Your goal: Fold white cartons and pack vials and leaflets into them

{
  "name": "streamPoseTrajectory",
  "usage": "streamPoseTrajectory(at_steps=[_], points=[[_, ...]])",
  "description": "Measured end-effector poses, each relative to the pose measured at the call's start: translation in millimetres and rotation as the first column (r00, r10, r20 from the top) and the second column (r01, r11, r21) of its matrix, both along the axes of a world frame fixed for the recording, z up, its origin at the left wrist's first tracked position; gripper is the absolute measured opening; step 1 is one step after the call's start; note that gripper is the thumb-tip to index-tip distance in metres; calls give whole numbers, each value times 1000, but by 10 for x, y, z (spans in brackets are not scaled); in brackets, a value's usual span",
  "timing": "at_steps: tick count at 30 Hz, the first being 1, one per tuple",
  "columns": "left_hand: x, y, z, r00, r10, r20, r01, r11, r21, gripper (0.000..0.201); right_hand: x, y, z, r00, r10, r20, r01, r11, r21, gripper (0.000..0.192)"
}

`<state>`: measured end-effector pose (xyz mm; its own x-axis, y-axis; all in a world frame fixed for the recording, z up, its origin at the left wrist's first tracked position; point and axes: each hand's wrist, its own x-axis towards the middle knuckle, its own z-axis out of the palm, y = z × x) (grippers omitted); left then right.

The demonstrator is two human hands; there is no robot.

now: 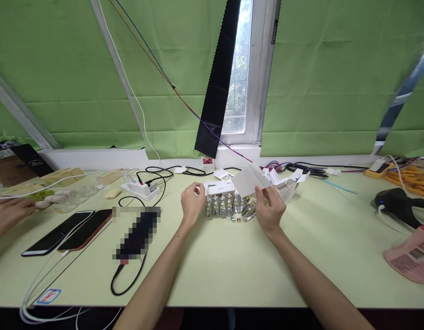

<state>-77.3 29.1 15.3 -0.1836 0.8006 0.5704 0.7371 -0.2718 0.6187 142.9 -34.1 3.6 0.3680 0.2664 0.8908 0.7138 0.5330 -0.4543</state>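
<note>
My right hand (269, 208) pinches a folded white cardboard piece (249, 181) by its lower right edge and holds it above the table. My left hand (193, 201) is curled, thumb and fingertips together, at the left end of a flat white carton (219, 187); whether it grips the carton I cannot tell. Between my hands stands a row of several small, shiny, clear bottle-like pieces (223, 206). One similar shiny piece (248, 211) leans by my right fingers. Tiny gold and silver caps (238, 220) lie in front of the row.
Behind my right hand sits an open white box (289, 187). Left are phones (86, 229), a white power strip (141, 189) and loose cables. Another person's hand (15, 211) reaches in at far left. At right are a black handheld device (397, 206) and a pink packet (411, 254).
</note>
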Motion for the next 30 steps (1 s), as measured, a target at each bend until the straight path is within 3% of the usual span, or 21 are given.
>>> streamPoseTrajectory(at_steps=[5, 11, 20, 26, 30], points=[[-223, 199, -178, 995, 44, 90, -19, 965, -261, 62, -10, 5, 8, 1000, -7, 14, 7, 1000, 3, 22], [-277, 308, -284, 965, -66, 252, 167, 899, -406, 75, -15, 2, 6, 1000, -9, 17, 9, 1000, 8, 20], [-247, 344, -329, 918, -63, 392, 255, 849, -462, 73, -28, 0, -2, 1000, 0, 9, 0, 1000, -16, 23], [-221, 305, -270, 907, -16, 421, 210, 884, -418, 68, -33, -9, -13, 1000, 11, 8, -11, 1000, -2, 21], [-190, 240, -196, 882, -60, 467, 232, 918, -321, 66, -36, -10, -11, 1000, 3, 8, -2, 1000, -22, 22]])
